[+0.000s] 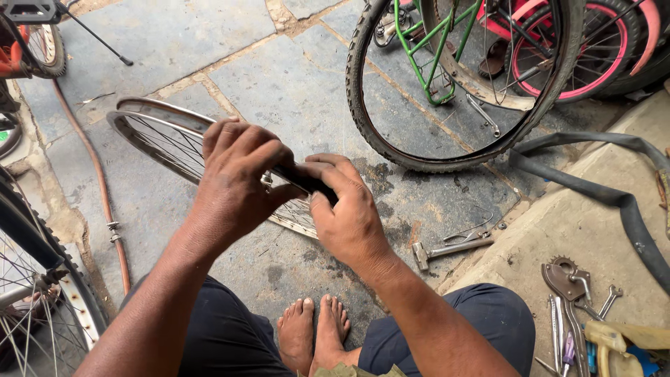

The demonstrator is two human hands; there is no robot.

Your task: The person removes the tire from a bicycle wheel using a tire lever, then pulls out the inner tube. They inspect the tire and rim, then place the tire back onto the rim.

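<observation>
Two hands: both meet at the picture's centre over a bare silver spoked bicycle rim (150, 129), which lies flat on the grey stone-slab floor (293, 77).
Black strip: a narrow black rubber strip (305, 180) runs between the hands, across the rim's near edge.
Left hand: the left hand (234, 183) curls its fingers over the strip's end at about 9 o'clock from the strip, closed on it.
Right hand: the right hand (347, 209) pinches the other end at about 4 o'clock, thumb pressed on top, closed on the strip.
Rim: it reaches from the hands toward 10 o'clock; its near edge is hidden under the hands.
Feet: two bare feet (315, 331) rest on the floor at 6 o'clock, between dark trouser legs.
Hammer: a small metal hammer (450, 249) lies at 4 o'clock from the hands, near the concrete step (593, 174).
Tyred wheel: a black-tyred bicycle wheel on a green frame (460, 84) stands at 1 o'clock.
Inner tube: a slack dark inner tube (621, 199) drapes over the step at 3 o'clock.
Tools: wrenches and a toothed sprocket tool (569, 283) lie at 4 o'clock on the step.
Hose: a thin brown hose (98, 188) runs along the floor at 9 o'clock.
</observation>
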